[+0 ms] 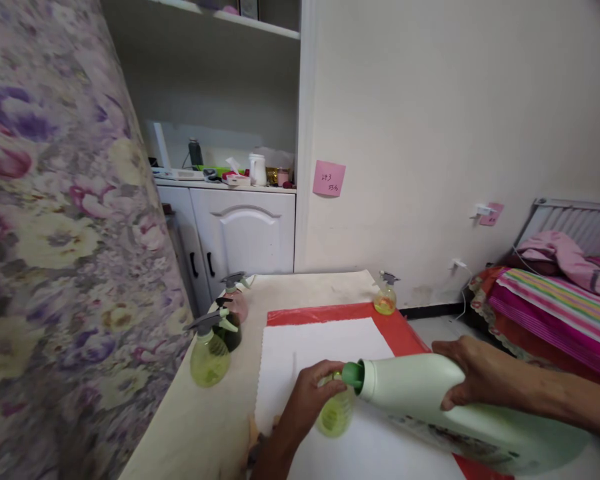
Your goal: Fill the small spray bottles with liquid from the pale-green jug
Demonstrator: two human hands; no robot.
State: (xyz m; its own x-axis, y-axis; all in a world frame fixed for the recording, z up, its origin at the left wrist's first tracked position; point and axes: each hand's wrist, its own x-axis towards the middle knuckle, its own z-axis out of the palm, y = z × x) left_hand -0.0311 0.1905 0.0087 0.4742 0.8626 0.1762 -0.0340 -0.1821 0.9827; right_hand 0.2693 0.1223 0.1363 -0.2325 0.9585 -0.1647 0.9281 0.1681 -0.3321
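Note:
My right hand (473, 373) grips a large pale green jug (410, 380), tipped nearly on its side with its mouth to the left. The jug's green spout (352, 375) is at the top of a small yellow-green bottle (336, 415), which has no spray head visible. My left hand (313, 393) is closed around that bottle's neck, fingers close to the spout. I cannot make out any stream of liquid. Beneath is a white sheet (330, 340) on a red sheet (320, 313). Near my left wrist, a dark object (255, 450) is partly hidden and unclear.
Left on the table (190, 420) stand a yellow-green spray bottle (210, 360), a dark one (233, 332) and a pink one (237, 303). Another yellow spray bottle (386, 300) is at the far right corner. A floral curtain (75, 267) hangs left; a bed (555, 300) is right.

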